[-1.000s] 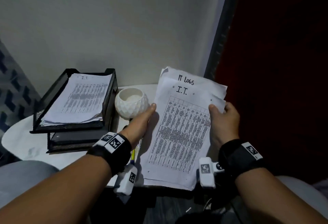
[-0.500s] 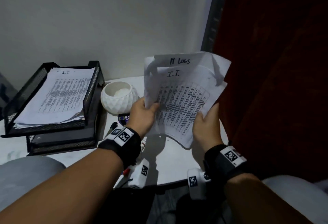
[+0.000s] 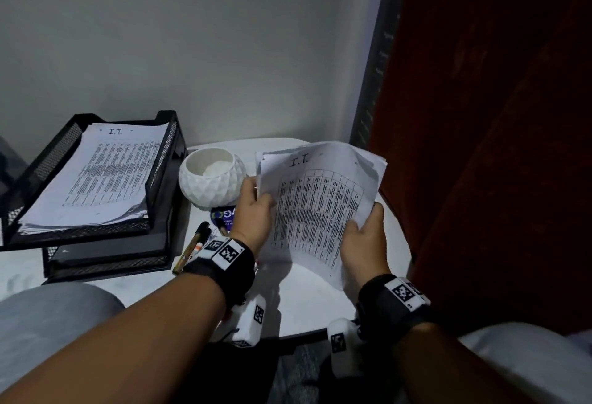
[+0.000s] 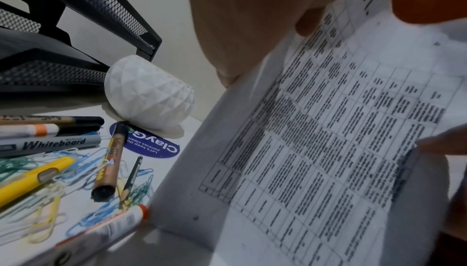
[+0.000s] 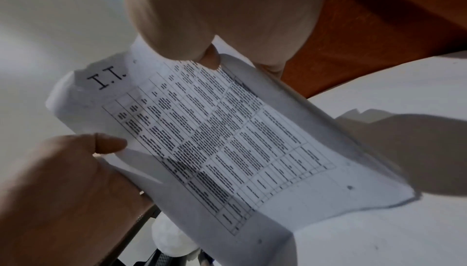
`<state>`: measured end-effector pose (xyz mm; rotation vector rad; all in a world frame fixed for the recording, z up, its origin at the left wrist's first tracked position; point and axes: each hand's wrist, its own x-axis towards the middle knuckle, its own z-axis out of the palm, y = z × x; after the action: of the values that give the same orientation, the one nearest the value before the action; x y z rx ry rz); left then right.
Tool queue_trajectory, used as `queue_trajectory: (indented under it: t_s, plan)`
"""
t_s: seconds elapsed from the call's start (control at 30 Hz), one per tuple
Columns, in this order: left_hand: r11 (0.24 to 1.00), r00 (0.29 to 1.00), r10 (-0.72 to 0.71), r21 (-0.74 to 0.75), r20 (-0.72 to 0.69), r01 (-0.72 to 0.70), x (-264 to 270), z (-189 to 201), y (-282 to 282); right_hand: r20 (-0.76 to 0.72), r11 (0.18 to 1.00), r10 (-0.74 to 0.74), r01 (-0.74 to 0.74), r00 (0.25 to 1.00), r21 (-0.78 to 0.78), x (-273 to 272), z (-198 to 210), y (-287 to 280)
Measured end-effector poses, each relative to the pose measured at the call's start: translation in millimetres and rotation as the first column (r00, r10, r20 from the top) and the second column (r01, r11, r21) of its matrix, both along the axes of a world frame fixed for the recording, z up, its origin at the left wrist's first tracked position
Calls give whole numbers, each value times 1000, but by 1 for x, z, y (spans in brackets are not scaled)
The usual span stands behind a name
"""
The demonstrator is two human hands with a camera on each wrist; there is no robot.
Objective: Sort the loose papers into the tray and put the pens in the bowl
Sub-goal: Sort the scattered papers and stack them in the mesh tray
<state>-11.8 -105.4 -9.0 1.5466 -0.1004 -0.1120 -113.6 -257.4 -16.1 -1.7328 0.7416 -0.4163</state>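
Item: sheaf of papers point(image 3: 320, 198), headed "I.T.", held off the table point(image 3: 307, 304) between both hands. Left hand point(image 3: 254, 214) pinches its left edge; right hand point(image 3: 365, 243) grips its lower right edge. Sheet count cannot be told.
One white bowl point(image 3: 211, 179), just left of the left hand.
One two-tier black mesh tray point(image 3: 163, 160), further left, top tier holding papers.
Markers, pens point(image 4: 108, 162) and paper clips lie beneath the left wrist.
Bare tabletop below the sheaf; table rim near the right hand.
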Motion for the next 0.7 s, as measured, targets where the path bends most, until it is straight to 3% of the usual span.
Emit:
queue_trajectory:
  t_s: [0.1,0.2,0.27,0.43,0.57,0.63,0.7]
  plan:
    - [989,997,-58,136,-46,63,5,-18,2,-23,998,-16,17,1000,59,2,-16,-4]
    - [936,986,-95,325,-138,136,5,-40,5,-87,993,37,-27,995,118,1,-46,-12]
    - [903,973,-126,384,-191,193,1,-50,8,-136,991,70,-54,988,118,-4,-44,-8]
    - [957,987,-71,268,-146,108,1,-32,12,-120,999,22,-17,992,35,-7,-4,-4]
    - [987,980,-105,103,-171,123,2,-9,30,-9,990,69,-68,998,124,-4,21,-3]
    - [972,969,-164,135,-187,190,-1,-7,49,7,972,103,-102,995,210,-6,31,8]
    - [942,964,-155,261,-216,210,-3,-18,68,0,948,184,-177,983,263,-11,34,21]
